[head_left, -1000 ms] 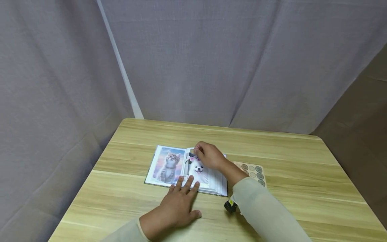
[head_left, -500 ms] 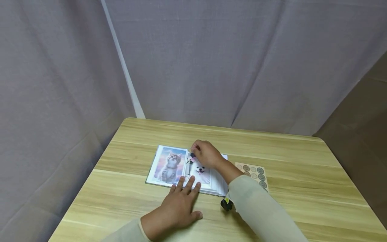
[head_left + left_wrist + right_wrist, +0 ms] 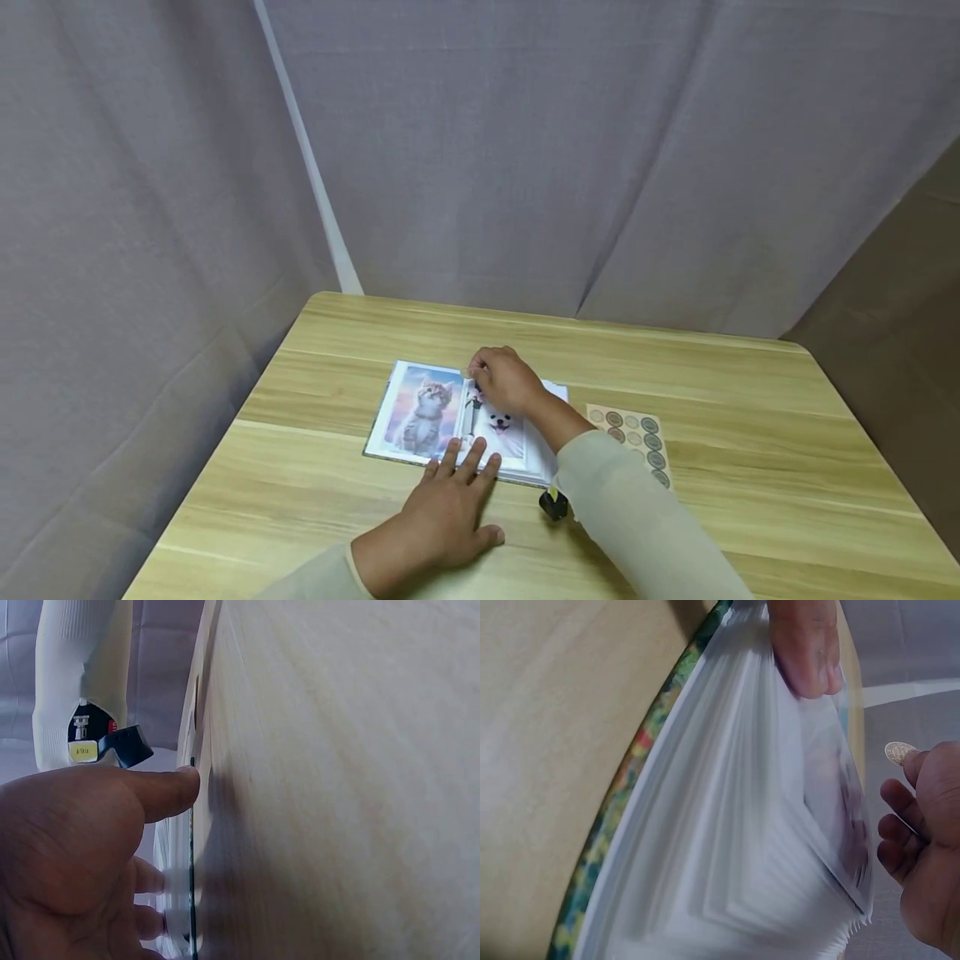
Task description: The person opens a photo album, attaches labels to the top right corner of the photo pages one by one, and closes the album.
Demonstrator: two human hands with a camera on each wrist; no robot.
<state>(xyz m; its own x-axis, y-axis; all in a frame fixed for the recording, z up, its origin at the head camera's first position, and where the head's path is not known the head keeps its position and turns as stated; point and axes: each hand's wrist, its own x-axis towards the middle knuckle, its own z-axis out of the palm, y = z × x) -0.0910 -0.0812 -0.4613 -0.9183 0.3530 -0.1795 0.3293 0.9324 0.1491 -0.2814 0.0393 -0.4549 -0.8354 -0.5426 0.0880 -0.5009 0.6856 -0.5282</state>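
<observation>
**Round sticker point(image 3: 895, 753) in my pinch, album point(image 3: 534, 462) open before me**

Head view: the album lies open on the worktop point(image 3: 285, 471), kitten picture point(image 3: 427, 412) on its nine o'clock page, dog picture point(image 3: 502, 429) on its three o'clock page. My left hand point(image 3: 447, 510), fingers spread, rests on its six o'clock edge, grasping nothing. My right hand point(image 3: 507, 382) pinches the sticker near twelve o'clock. At three o'clock lies a sticker sheet point(image 3: 654, 443), partly behind my right sleeve point(image 3: 637, 508).

Left wrist view: my thumb point(image 3: 166, 796) points straight; the right sleeve hangs at ten o'clock.

Right wrist view: the sticker shows at three o'clock, my left fingers point(image 3: 804, 645) on the pages at one.
</observation>
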